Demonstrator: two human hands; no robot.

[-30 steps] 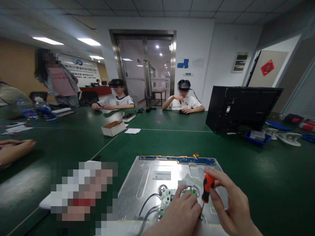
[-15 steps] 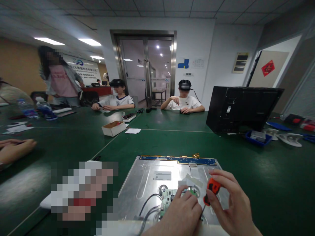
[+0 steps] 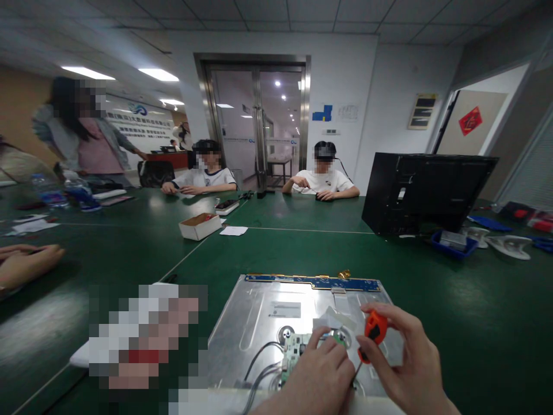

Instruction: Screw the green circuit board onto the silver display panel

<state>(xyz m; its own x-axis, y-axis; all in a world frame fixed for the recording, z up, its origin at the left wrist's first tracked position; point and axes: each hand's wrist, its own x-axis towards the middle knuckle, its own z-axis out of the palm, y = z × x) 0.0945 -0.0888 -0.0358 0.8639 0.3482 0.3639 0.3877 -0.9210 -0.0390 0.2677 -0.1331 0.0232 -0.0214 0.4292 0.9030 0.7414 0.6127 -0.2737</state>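
Note:
A silver metal panel (image 3: 254, 323), seemingly the back of a display, lies in front of me. Along its far edge runs a blue circuit strip (image 3: 311, 282). A green circuit board (image 3: 294, 346) sits on the panel, with dark cables (image 3: 259, 369) leaving its left side. My left hand (image 3: 317, 366) rests over the board's right part with curled fingers; their tips are hidden. In my right hand (image 3: 410, 354), thumb and fingers pinch the orange and black handle of a screwdriver (image 3: 375, 328). Its shaft slants down beside my left fingers, where the tip is hidden.
Beyond the panel on the green table (image 3: 302, 248) are a small open box (image 3: 199, 226) and a paper (image 3: 234, 230). A black monitor (image 3: 427, 190) and a blue tray (image 3: 453, 243) stand right. Another person's hands (image 3: 30, 265) show at left; two people sit opposite, one stands.
My right fingers have shifted and turned slightly on the screwdriver handle. My left hand stays in place. The standing person has moved left, and the person opposite has lowered a hand.

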